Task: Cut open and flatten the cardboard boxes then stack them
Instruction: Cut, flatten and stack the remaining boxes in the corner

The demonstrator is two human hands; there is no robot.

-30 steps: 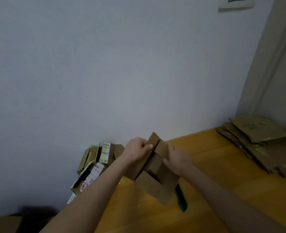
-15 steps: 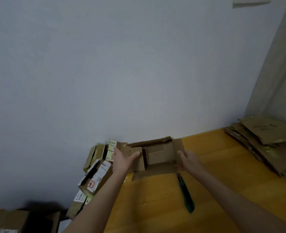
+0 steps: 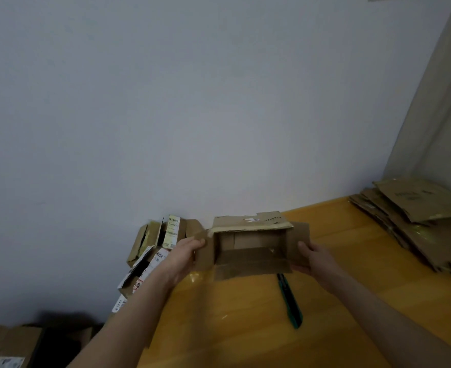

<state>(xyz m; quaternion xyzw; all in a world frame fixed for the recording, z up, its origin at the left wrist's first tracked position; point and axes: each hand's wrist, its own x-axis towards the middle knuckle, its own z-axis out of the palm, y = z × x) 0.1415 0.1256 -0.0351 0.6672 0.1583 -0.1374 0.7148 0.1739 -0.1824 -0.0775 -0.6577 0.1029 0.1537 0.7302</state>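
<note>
The opened cardboard box [image 3: 250,248] is held above the counter [image 3: 245,328] by its side flaps, pinched by left hand [image 3: 184,257] and right hand [image 3: 316,258] fingers, probably for flattening

Box [image 3: 250,245]: matt brown corrugated cardboard, torn ragged top edge. Counter [image 3: 245,328]: glossy yellow-orange wood, smooth, light reflections. Cutter [image 3: 290,304]: green plastic-looking, slight sheen. Flattened stack [image 3: 415,216]: dull brown cardboard, creased. Box pile [image 3: 152,251]: cardboard, white paper labels. Wall [image 3: 192,102]: matt, plain.
</note>
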